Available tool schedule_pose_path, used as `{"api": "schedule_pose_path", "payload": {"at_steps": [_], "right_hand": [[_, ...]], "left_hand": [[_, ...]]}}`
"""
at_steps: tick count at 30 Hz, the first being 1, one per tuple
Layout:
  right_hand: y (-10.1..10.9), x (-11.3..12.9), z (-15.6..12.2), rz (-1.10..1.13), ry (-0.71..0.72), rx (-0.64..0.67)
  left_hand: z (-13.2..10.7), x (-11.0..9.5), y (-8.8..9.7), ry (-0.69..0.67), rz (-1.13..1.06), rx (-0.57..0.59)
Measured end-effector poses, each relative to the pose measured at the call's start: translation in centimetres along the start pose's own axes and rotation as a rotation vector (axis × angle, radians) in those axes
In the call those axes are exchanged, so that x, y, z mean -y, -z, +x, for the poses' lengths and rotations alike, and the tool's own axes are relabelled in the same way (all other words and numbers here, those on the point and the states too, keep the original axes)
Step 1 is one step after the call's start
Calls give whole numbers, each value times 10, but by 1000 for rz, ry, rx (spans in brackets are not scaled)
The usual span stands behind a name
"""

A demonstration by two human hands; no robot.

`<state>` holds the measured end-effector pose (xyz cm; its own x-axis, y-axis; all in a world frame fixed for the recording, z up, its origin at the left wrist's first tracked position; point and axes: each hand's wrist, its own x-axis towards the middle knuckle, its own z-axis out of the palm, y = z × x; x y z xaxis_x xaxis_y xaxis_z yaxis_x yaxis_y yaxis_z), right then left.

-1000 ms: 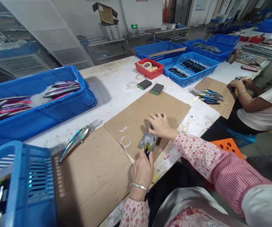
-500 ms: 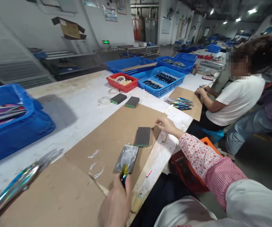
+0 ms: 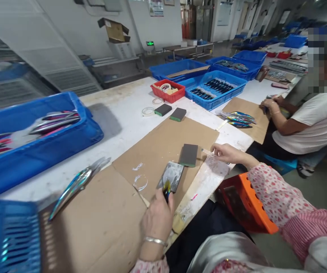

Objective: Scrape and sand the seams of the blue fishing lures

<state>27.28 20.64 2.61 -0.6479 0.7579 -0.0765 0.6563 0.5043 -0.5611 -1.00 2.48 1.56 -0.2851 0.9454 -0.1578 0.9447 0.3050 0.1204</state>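
Note:
My left hand (image 3: 158,214) is closed around a shiny dark and yellow fishing lure (image 3: 167,189), whose clear lip points away from me over a grey sanding block (image 3: 177,175) smeared with white dust. Most of the lure's body is hidden in my fingers. Beyond that block lies a cleaner sanding block (image 3: 190,154) with a green edge. At the table's near edge, my right hand (image 3: 227,154) pinches a thin pale strip (image 3: 207,152) whose kind I cannot make out. Another silvery blue lure (image 3: 72,189) rests on the cardboard (image 3: 103,223) to the left.
Blue bins (image 3: 91,131) with lures stand at left, and a blue slatted basket (image 3: 21,235) at lower left. Farther back are two sanding blocks (image 3: 178,113), a red tray (image 3: 167,91) and a blue crate (image 3: 213,89). A co-worker (image 3: 317,117) sits at right; an orange crate (image 3: 249,201) is below.
The view has swung left, bringing the slatted basket into sight. A thin pale strip now shows in my right hand's fingers. My left hand still grips the lure at the dusty block.

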Motion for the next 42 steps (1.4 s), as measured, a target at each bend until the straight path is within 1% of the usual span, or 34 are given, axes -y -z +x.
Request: {"api": "schedule_pose_path", "payload": {"at_steps": [2, 4, 7, 10, 13, 15, 17, 19, 21, 22, 23, 26, 27, 29, 31, 33, 35, 39, 42], "right_hand": [[-9, 14, 3, 374, 84, -44], [-26, 33, 7, 637, 131, -25], [-56, 62, 15, 807, 135, 47], [-80, 80, 21, 940, 82, 59], [-90, 88, 22, 1174, 27, 129], [-92, 91, 23, 1299, 50, 148], [-95, 93, 24, 1301, 98, 85], [-100, 95, 25, 1191, 93, -77], [-108, 98, 27, 1074, 58, -244], [-112, 99, 28, 1051, 52, -281], [-116, 100, 29, 1053, 60, -280], [-126, 104, 31, 1085, 120, -143], [-128, 105, 32, 1076, 119, -129], [-131, 107, 33, 1030, 74, -178], [-133, 109, 33, 963, 29, -268], [-136, 110, 33, 885, 20, -323], [-140, 111, 32, 857, 36, -322], [-147, 112, 29, 951, 61, -253], [-148, 113, 29, 961, 63, -252]], "left_hand": [[-1, -2, -1, 22, 7, -28], [-2, -4, -3, 40, 12, -54], [-3, -5, -5, 48, 9, -56], [-3, -5, -5, 51, 7, -49], [-3, -5, -4, 58, 10, -45], [-3, -6, -3, 67, 12, -34], [-3, -6, -4, 71, 13, -32], [-3, -6, -4, 71, 13, -36], [-3, -5, -6, 69, 11, -41], [-4, -5, -6, 68, 9, -45], [-4, -4, -7, 68, 7, -48], [-4, -4, -8, 68, 12, -60], [-4, -4, -9, 70, 17, -62], [-5, -3, -9, 71, 25, -65], [-5, -2, -10, 64, 33, -72], [-5, -1, -11, 54, 44, -80], [-5, -1, -12, 52, 60, -86], [-5, -1, -14, 54, 84, -91], [-5, -2, -15, 59, 98, -106]]}}
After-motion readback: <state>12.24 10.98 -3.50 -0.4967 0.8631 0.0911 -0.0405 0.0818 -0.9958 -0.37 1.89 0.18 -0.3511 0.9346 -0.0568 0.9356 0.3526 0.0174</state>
